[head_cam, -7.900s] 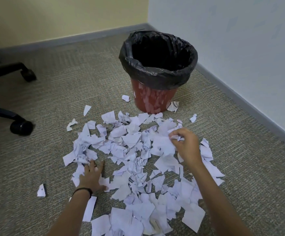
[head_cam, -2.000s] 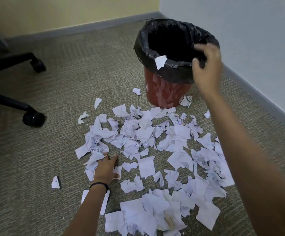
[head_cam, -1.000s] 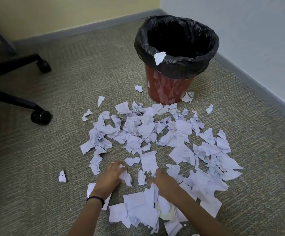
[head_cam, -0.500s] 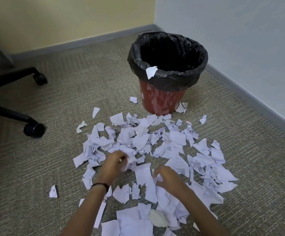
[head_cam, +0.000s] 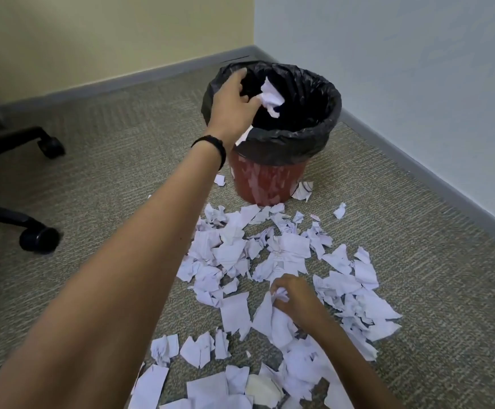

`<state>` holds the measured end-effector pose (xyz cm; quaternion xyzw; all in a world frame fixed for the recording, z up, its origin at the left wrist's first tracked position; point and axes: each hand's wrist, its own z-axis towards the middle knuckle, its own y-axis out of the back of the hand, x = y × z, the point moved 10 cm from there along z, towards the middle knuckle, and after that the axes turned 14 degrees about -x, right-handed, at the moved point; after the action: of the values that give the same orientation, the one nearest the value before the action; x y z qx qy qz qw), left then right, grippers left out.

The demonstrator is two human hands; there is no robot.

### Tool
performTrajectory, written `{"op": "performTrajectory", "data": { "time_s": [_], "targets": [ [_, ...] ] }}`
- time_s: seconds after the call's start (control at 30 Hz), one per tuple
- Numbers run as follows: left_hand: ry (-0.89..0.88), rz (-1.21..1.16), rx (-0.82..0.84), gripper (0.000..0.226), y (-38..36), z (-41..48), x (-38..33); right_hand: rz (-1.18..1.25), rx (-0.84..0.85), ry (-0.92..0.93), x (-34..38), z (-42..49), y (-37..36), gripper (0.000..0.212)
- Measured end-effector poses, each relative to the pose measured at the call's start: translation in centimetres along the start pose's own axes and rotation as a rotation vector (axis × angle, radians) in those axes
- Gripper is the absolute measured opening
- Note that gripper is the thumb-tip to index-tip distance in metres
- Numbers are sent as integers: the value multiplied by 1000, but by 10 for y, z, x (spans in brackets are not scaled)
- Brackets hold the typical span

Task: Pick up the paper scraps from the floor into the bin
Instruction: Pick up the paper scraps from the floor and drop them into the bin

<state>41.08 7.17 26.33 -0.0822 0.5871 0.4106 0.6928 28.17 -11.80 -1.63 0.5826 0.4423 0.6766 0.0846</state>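
Reaching the left hand [head_cam: 233, 106] out over the bin [head_cam: 270, 181], upper middle of the frame, with a wad [head_cam: 271, 98] at the fingertips above the liner [head_cam: 314, 137] mouth. Pinched or just let go: cannot tell. Held well inside the rim, likely so as to drop clean into the bag.

Gathering with the right hand [head_cam: 298, 298], lower middle, fingers curled round a pinch of scraps [head_cam: 287, 252], probably to have the next load ready.

Plenty left on the floor [head_cam: 107, 143]: spread from the bin's foot to the bottom edge, strays just beside its base, one piece [head_cam: 244, 136] caught on the near rim under the left wrist. Judged well short of halfway.

Worth bunching each handful tight, since loose paper flutters and snags. Chair casters [head_cam: 38, 239] at left, well apart from the pile.
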Motion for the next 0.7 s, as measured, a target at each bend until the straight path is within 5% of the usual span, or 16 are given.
{"op": "performTrajectory", "data": {
  "time_s": [0.3,0.5,0.7],
  "targets": [
    [-135,322,-96,49,41,-102,102,54,-104,-51,1,3,40,9],
    [140,647,327,52,64,-235,267,167,-241,-66,20,10,79,7],
    [274,888,633,81,71,-283,323,288,-285,-74,47,8,106,23]
  ]
}}
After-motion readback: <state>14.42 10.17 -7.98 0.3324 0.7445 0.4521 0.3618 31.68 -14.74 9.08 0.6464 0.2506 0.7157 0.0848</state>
